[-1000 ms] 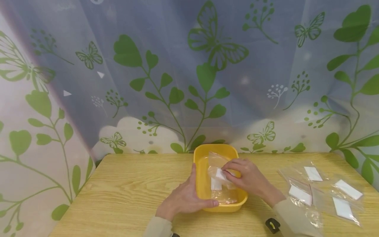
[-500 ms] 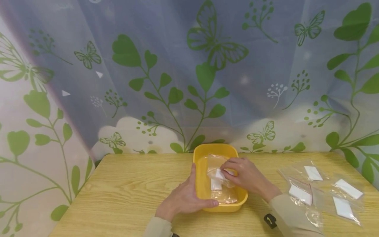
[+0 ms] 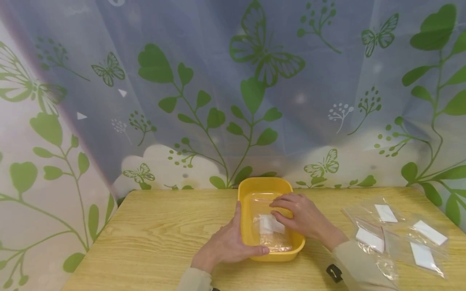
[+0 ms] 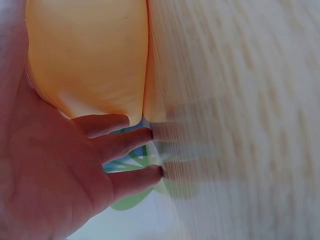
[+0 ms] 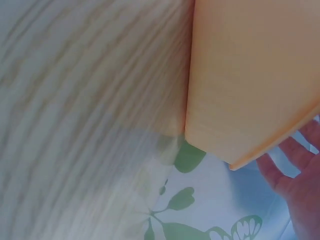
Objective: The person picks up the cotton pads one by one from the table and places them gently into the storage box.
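Head view: the left hand [image 3: 227, 244] lies against the tub [image 3: 282, 257], fingers straight along its outside and thumb on the near rim. It looks like it keeps the tub still. The right hand [image 3: 301, 215] hangs over the tub from the other side. Its thumb and fingers are bent, with a small gap between them, and they hold nothing. Half a second ago it was pinching one of the bags [image 3: 268, 223], and part of that bag was bunched up. Now the bag has been let go and lies flatter in the tub, between the two hands. So that bag seems to be down in its place.

Two white bits show in there, close together under clear plastic. I can't tell which bit goes with the bag just let go.

Out past the right hand, four other bags [image 3: 422, 255] lie on the bench [image 3: 164, 228], well apart from the tub, each with a white bit inside. They have not moved, so they look like the ones left outside. Behind the hands and the bench hangs a leafy cloth [image 3: 204, 52].
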A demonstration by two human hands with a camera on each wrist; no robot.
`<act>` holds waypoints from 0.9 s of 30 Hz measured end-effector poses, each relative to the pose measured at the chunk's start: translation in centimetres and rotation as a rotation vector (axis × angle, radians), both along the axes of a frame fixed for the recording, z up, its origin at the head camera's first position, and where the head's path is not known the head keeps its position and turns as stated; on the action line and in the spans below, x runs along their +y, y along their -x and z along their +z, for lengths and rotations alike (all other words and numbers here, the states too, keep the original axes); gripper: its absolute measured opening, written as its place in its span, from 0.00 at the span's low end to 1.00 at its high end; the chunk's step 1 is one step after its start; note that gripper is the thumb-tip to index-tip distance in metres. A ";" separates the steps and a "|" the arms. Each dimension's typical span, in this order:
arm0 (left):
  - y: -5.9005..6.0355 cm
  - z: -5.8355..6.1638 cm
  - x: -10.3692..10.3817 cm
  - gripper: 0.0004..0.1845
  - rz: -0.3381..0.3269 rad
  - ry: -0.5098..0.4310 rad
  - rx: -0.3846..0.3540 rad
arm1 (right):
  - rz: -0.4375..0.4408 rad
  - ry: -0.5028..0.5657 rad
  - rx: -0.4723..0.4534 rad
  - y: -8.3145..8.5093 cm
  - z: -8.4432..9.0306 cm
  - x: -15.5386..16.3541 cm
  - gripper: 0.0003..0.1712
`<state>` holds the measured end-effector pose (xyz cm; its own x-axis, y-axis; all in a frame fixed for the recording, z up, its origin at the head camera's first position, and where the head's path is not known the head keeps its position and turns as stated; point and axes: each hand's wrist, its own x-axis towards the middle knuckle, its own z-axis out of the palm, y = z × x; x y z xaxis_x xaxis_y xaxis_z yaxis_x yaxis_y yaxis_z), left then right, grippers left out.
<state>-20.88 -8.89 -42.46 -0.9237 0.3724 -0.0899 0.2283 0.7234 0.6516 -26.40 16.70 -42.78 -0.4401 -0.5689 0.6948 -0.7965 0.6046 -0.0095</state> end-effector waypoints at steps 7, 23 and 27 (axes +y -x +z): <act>-0.2 0.1 0.0 0.77 0.004 0.010 -0.002 | -0.133 -0.041 -0.067 -1.3 0.9 0.3 0.25; -0.2 0.0 0.0 0.77 0.004 -0.019 -0.006 | -0.392 -0.220 -0.202 -3.8 2.1 1.6 0.44; -0.2 0.0 -0.1 0.77 -0.005 -0.037 -0.002 | -0.428 -0.241 -0.239 -4.1 2.2 2.1 0.45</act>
